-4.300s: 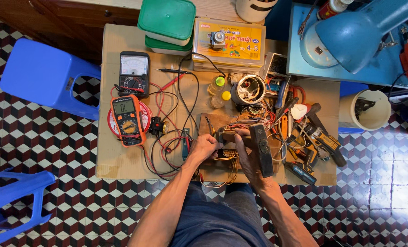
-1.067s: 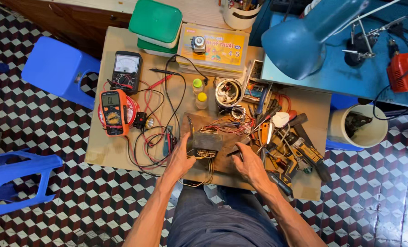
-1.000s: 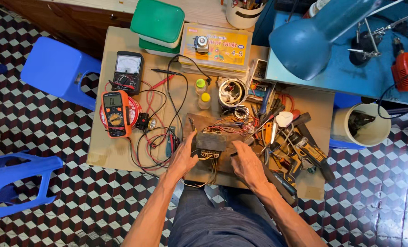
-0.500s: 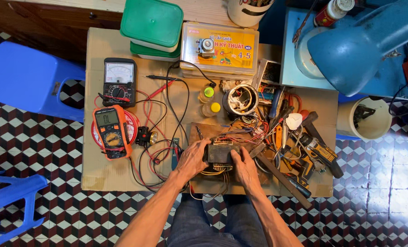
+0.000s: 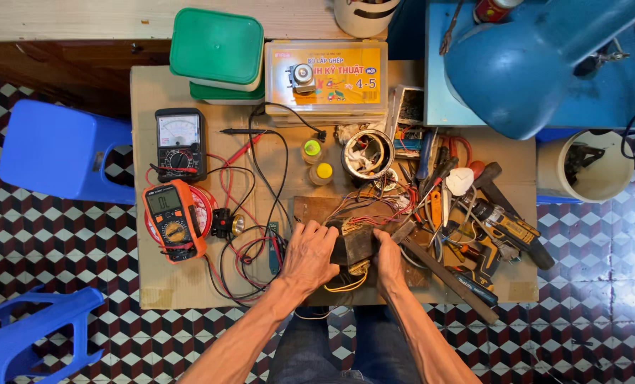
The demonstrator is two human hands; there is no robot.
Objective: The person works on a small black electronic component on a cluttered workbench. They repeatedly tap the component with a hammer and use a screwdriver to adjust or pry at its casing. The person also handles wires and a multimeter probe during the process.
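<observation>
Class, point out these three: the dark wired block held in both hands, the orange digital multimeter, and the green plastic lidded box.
Dark wired block (image 5: pixel 357 243), head view: its top face.
Orange digital multimeter (image 5: pixel 173 220), head view: its body.
Green plastic lidded box (image 5: pixel 218 46), head view: its lid.

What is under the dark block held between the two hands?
Under the dark block lies a wooden board, with yellow wires trailing out below. The left hand and right hand cover its sides and underside.
</observation>
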